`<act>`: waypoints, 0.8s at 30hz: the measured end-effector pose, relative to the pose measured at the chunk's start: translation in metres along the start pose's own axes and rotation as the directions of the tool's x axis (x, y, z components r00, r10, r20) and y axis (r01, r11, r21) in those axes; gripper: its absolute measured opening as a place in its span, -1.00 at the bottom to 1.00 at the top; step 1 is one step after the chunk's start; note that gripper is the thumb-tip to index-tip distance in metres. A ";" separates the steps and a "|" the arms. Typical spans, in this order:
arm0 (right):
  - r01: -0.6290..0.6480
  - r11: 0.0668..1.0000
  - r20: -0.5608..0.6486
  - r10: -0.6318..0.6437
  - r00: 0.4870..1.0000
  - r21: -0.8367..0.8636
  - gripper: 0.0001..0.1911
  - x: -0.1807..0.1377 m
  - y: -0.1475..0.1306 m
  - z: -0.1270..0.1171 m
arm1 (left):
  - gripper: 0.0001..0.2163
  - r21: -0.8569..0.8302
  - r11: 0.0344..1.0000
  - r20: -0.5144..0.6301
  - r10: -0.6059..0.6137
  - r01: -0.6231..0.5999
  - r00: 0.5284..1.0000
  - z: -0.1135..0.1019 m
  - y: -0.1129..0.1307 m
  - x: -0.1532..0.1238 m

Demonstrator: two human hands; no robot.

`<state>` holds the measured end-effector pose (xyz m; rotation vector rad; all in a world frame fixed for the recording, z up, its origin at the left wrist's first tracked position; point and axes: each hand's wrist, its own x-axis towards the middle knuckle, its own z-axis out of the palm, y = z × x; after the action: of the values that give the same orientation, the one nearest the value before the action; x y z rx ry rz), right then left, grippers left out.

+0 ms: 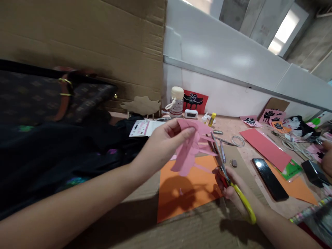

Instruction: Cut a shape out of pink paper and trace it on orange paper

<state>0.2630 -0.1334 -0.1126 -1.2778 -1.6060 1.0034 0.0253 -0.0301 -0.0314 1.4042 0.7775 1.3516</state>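
My left hand [171,140] pinches a folded piece of pink paper [189,154] between thumb and fingers. Several narrow strips stick out from the paper's right side. In my right hand [232,185] are scissors [243,202] with yellow and red handles, their blades pointing up and away beside the strips. Whether a blade touches the paper I cannot tell. Beneath both hands lies an orange sheet [171,200], with their shadow across it and a small pink scrap [181,191] on top.
A black phone [269,180], a red-pink sheet [266,147] and a grey eraser-like lump [234,163] lie to the right. At the back stand a bottle [176,102], a small digital clock [191,114] and a glue stick [212,119]. Another person's hand [327,157] shows at the right edge.
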 end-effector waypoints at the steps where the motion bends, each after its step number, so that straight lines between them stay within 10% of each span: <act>1: 0.003 1.000 -0.004 -0.003 1.000 0.013 -0.41 0.000 -0.001 -0.002 | -0.79 0.020 1.000 -0.007 0.017 -0.017 1.000 -0.006 0.004 0.005; 9: -0.015 0.998 -0.195 0.028 0.980 0.068 -0.64 0.008 -0.013 -0.004 | -0.80 0.349 0.937 0.466 -0.188 0.016 0.865 -0.025 0.011 0.014; 17: 0.180 0.982 -0.146 -0.169 0.975 0.060 -0.71 0.030 -0.022 -0.009 | -0.59 0.627 0.767 0.590 -0.354 -0.135 0.726 -0.002 0.001 0.000; 24: 0.105 0.990 -0.001 -0.105 0.994 0.092 -0.69 0.044 -0.039 -0.002 | -0.69 0.611 0.764 0.645 -0.328 -0.208 0.690 0.000 -0.016 0.000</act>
<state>0.2460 -0.0961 -0.0700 -1.1189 -1.5946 1.0027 0.0283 -0.0248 -0.0465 2.2376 0.7432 0.3127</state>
